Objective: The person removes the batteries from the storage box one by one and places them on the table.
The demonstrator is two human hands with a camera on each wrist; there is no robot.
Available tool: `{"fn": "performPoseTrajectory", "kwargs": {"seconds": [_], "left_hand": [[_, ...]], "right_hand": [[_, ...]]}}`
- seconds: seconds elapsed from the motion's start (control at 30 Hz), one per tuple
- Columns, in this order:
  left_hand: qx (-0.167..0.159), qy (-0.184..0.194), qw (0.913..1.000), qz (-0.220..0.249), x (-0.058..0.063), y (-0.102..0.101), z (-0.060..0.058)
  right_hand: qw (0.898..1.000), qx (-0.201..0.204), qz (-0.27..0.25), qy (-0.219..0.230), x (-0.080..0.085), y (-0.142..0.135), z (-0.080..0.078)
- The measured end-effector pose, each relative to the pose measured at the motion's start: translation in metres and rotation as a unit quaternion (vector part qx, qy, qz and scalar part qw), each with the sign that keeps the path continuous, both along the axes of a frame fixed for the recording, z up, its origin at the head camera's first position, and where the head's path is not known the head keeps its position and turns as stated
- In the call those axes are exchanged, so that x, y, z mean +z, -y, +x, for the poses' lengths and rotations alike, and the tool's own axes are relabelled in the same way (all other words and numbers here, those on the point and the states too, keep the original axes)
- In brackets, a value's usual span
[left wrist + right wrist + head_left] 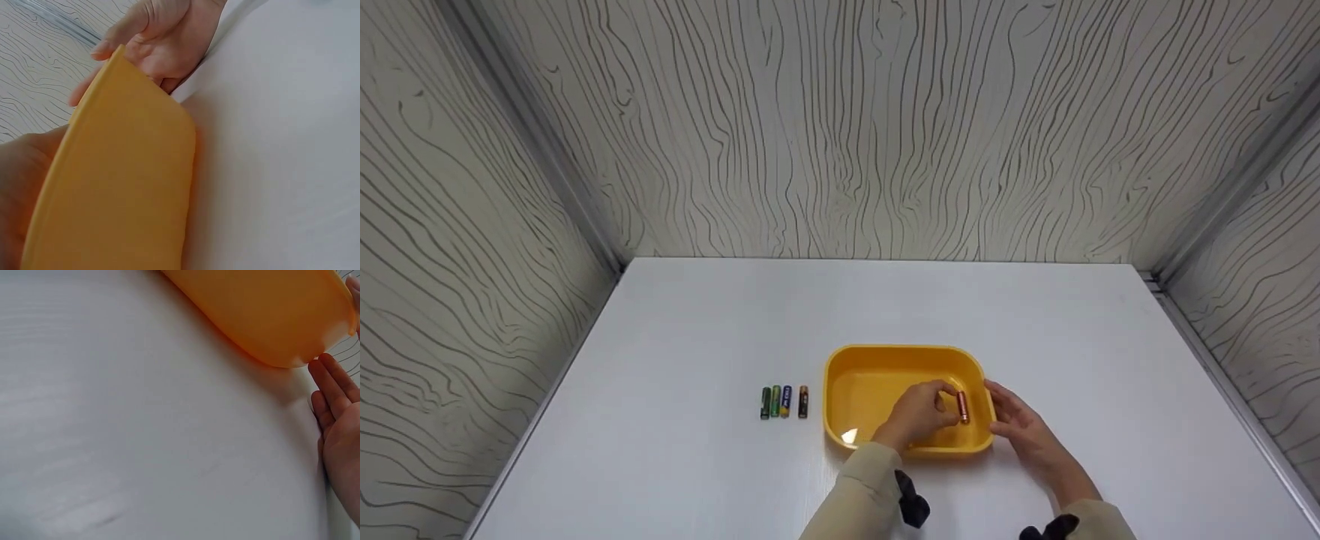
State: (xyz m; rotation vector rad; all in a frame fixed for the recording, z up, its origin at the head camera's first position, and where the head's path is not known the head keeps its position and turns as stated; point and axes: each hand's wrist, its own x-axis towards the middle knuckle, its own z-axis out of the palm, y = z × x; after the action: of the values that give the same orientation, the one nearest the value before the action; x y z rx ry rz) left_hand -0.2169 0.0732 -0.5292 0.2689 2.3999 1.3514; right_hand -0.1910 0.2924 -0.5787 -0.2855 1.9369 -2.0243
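Note:
A yellow tray [851, 360] with rounded corners stands on the white table. My left hand [921, 411] reaches over its near rim, and the thumb and index finger pinch a red battery [963, 407] near the tray's right end. In the left wrist view the tray's outer wall [124, 169] hides the battery. My right hand [1027, 431] is at the tray's right end, with the fingers fairly straight against the outside. The right wrist view shows those fingers [334, 385] touching the tray's wall [270, 315].
Left of the tray, several batteries stand in a row: a dark green one [766, 403], a lighter green one [775, 401], a blue one [786, 401] and, slightly apart, a black one [803, 402]. Wood-patterned panels [877, 150] enclose the white table [697, 322] at the back and sides.

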Motion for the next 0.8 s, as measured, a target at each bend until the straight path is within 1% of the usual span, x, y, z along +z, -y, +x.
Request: {"fn": "performPoseTrajectory", "kwargs": {"seconds": [0.07,0.23,0.3,0.37,0.47,0.57,0.7,0.8], "left_hand": [[0.013,0.006,0.9999,-0.007,0.0,-0.004,0.0],[0.033,-0.002,0.9981,-0.051,0.002,-0.012,-0.001],[0.035,-0.006,0.9969,-0.07,0.002,-0.016,-0.002],[0.04,0.001,0.9962,-0.077,0.001,-0.019,-0.002],[0.04,-0.005,0.9943,-0.098,-0.002,-0.024,-0.003],[0.035,-0.026,0.9908,-0.128,-0.006,-0.028,-0.003],[0.03,-0.041,0.9861,-0.158,-0.01,-0.032,-0.004],[0.03,-0.037,0.9851,-0.165,-0.011,-0.033,-0.004]], "right_hand": [[1.0,-0.006,0.0,0.013,0.0,0.0,0.0],[0.999,-0.023,0.005,0.045,0.001,0.001,-0.001],[0.998,-0.027,0.01,0.049,0.0,0.002,-0.001],[0.998,-0.027,0.017,0.047,0.0,0.002,-0.001],[0.998,-0.027,0.029,0.04,0.001,0.003,-0.001],[0.998,-0.026,0.03,0.04,0.001,0.003,-0.001],[0.998,-0.026,0.024,0.048,0.002,0.003,-0.001],[0.998,-0.03,0.024,0.051,0.003,0.003,-0.001]]}}
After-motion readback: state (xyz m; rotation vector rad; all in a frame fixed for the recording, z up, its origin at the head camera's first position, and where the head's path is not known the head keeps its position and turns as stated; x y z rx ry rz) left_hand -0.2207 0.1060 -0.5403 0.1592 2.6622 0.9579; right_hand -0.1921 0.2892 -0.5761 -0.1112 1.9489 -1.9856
